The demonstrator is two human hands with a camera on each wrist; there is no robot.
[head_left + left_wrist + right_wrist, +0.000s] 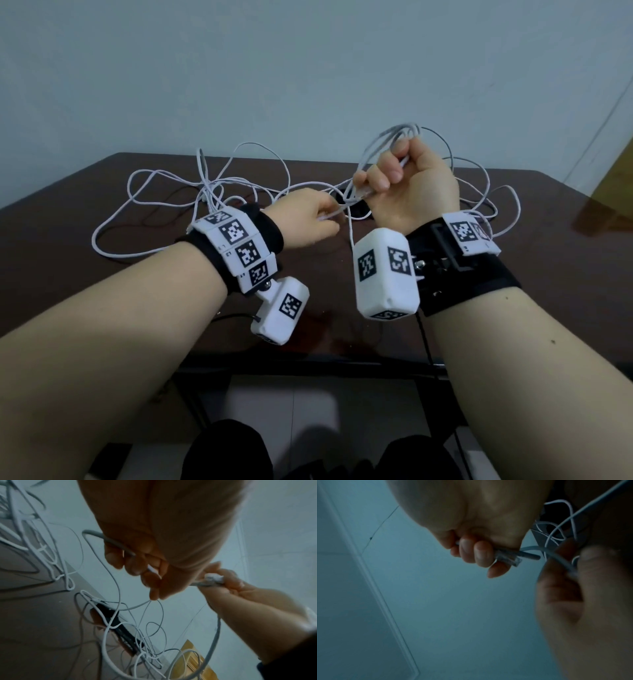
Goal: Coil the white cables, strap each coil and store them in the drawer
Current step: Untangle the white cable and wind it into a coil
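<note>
Several white cables (212, 185) lie tangled in loose loops on the dark brown table (68, 205). My right hand (404, 181) is raised above the table and grips a small coil of white cable (387, 140) in its fist; a clear plug (506, 559) sticks out beside its fingers (481, 553). My left hand (315, 219) sits just left of it and pinches a strand of the same cable (329, 216). In the left wrist view the left fingers (137, 563) curl round the cable (111, 539), with the right hand (223, 582) beyond.
Black straps (356, 209) lie on the table under the hands, also visible among the loops as a black strap (120, 626). A pale wall (308, 85) stands behind the table. The table's front edge (308, 363) is close to me, with floor below.
</note>
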